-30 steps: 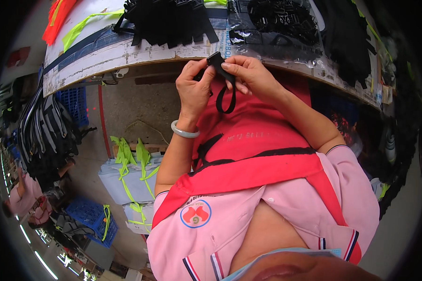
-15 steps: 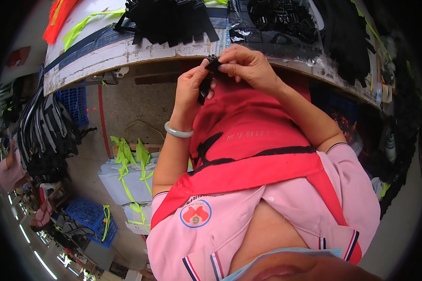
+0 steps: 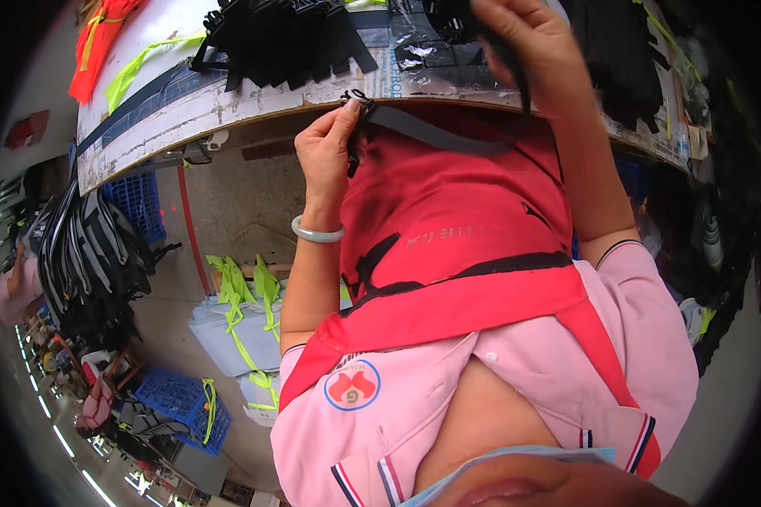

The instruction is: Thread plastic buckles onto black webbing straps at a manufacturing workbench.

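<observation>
Up goes the right hand (image 3: 524, 46) toward one o'clock, pulling the black strap (image 3: 431, 131) out long. Strap runs from ten o'clock to two o'clock, stretched along the table (image 3: 186, 114) edge. Left hand (image 3: 330, 152) pinches its buckle end; right hand grips the far end.

Between the two hands a grey strap (image 3: 435, 128) runs taut across the front edge of the tabletop (image 3: 228, 106) — it bars any straight pass there. Behind it, a heap of black straps (image 3: 283, 38) fills the middle of the tabletop; clear plastic bags (image 3: 427, 42) crowd the right. Below the edge there is open room down to the floor (image 3: 245, 203), left of the red apron (image 3: 457, 220) — further left, a blue crate (image 3: 139, 198).
</observation>
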Tool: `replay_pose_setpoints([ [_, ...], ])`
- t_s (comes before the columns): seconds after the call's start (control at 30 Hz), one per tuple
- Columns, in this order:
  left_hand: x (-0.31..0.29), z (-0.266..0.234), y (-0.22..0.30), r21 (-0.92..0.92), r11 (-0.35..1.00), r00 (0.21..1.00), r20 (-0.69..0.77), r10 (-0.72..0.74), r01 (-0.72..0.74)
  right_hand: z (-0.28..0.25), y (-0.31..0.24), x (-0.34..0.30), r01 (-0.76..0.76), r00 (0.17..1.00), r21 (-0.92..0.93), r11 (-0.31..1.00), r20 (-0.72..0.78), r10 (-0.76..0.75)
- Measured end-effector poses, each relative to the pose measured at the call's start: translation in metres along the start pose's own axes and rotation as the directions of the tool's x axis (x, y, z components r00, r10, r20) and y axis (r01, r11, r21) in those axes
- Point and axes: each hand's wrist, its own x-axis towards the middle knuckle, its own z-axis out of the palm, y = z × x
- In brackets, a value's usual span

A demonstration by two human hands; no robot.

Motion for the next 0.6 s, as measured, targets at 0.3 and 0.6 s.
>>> replay_pose_setpoints([
  [0.3, -0.004, 0.007, -0.014, 0.184, 0.94, 0.957, 0.0, 0.291, -0.286, 0.057, 0.093, -0.03, -0.425, 0.878, 0.033, 0.905, 0.256, 0.403],
  [0.6, -0.004, 0.012, -0.019, -0.032, 0.981, 0.981, 0.011, 0.194, -0.194, 0.063, 0.105, -0.019, -0.357, 0.921, 0.047, 0.933, 0.184, 0.343],
])
